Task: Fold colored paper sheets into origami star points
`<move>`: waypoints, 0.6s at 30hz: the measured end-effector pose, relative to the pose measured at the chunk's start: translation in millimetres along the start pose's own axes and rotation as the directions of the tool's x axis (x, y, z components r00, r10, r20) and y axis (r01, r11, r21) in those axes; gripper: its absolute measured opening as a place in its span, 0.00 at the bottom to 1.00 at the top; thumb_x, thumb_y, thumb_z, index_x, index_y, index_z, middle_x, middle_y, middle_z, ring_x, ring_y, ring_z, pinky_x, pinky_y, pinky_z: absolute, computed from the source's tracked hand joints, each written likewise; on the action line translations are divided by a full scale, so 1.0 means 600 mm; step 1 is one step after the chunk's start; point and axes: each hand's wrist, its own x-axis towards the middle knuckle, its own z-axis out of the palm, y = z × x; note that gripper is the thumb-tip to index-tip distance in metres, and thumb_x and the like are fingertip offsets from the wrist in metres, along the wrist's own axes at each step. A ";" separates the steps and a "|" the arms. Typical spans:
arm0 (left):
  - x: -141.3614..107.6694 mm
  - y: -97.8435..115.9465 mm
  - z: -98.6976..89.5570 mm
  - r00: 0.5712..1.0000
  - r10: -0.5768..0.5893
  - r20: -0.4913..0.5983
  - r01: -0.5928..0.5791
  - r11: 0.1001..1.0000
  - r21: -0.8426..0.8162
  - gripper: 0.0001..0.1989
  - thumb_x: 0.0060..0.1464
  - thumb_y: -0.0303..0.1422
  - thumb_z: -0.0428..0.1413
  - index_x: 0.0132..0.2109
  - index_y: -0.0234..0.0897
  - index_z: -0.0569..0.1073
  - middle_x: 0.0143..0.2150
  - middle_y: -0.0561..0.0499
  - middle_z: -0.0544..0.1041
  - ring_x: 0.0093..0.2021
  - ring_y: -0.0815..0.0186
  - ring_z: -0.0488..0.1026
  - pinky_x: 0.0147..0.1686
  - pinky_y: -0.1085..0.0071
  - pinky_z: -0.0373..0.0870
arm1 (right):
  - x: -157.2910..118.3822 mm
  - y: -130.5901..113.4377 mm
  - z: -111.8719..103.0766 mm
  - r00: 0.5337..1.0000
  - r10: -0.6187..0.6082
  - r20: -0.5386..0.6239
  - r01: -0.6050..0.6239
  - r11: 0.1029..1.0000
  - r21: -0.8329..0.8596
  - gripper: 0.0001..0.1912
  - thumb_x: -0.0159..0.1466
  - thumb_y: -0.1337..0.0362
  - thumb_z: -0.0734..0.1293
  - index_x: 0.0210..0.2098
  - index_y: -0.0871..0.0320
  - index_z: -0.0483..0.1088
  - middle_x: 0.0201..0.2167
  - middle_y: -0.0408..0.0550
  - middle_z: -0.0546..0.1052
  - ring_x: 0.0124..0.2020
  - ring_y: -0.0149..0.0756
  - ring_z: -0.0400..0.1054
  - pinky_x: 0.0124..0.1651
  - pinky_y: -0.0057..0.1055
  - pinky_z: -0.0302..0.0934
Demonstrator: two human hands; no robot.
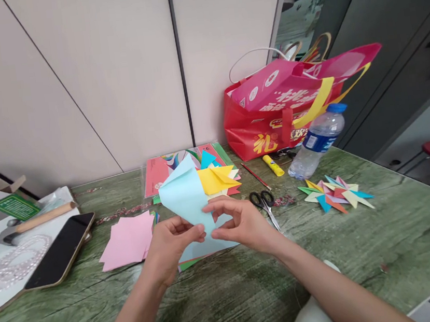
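A light blue sheet of paper [186,193], partly folded with a pointed top, is held up over the green table. My left hand [174,244] pinches its lower left part between thumb and fingers. On the right, my right hand [236,221] grips the lower right edge with thumb and fingertips. Beneath the hands lies a stack of coloured paper with light blue on top [205,247]. Behind the held sheet are yellow folded pieces [215,180] and a blue folded piece [207,159]. Pink paper [127,240] lies beside my left hand.
Scissors [266,206], a yellow glue stick [273,165], a red pencil [256,176] and a folded paper star pile [337,193] are at right. A bottle [316,140] stands before a red bag [259,124]. A phone [59,251] and hammer [45,218] lie left.
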 end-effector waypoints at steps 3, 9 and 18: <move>0.002 0.003 -0.008 1.000 -0.002 -0.018 0.001 1.000 -0.004 0.06 0.36 0.29 0.65 0.26 0.33 0.77 0.21 0.52 0.78 0.24 0.69 0.72 0.30 0.73 0.68 | -0.001 -0.001 0.000 1.000 -0.003 0.011 0.003 1.000 -0.016 0.20 0.49 0.70 0.71 0.42 0.53 0.71 0.45 0.47 0.67 0.35 0.28 0.63 0.28 0.21 0.66; 0.009 0.008 -0.032 0.997 0.052 -0.054 -0.048 0.997 0.058 0.08 0.35 0.29 0.65 0.28 0.33 0.78 0.23 0.52 0.79 0.24 0.70 0.72 0.29 0.75 0.69 | -0.001 0.000 0.002 1.000 0.003 0.024 -0.002 0.999 -0.032 0.21 0.48 0.71 0.70 0.42 0.54 0.71 0.45 0.47 0.67 0.34 0.27 0.63 0.27 0.19 0.66; 0.020 0.024 -0.077 0.977 0.119 -0.180 -0.127 0.991 -0.034 0.14 0.32 0.29 0.68 0.31 0.31 0.77 0.26 0.50 0.80 0.26 0.68 0.75 0.31 0.73 0.73 | -0.001 -0.002 0.004 0.999 0.030 0.025 -0.029 0.999 -0.041 0.20 0.48 0.74 0.70 0.41 0.55 0.71 0.45 0.47 0.67 0.34 0.26 0.63 0.26 0.19 0.65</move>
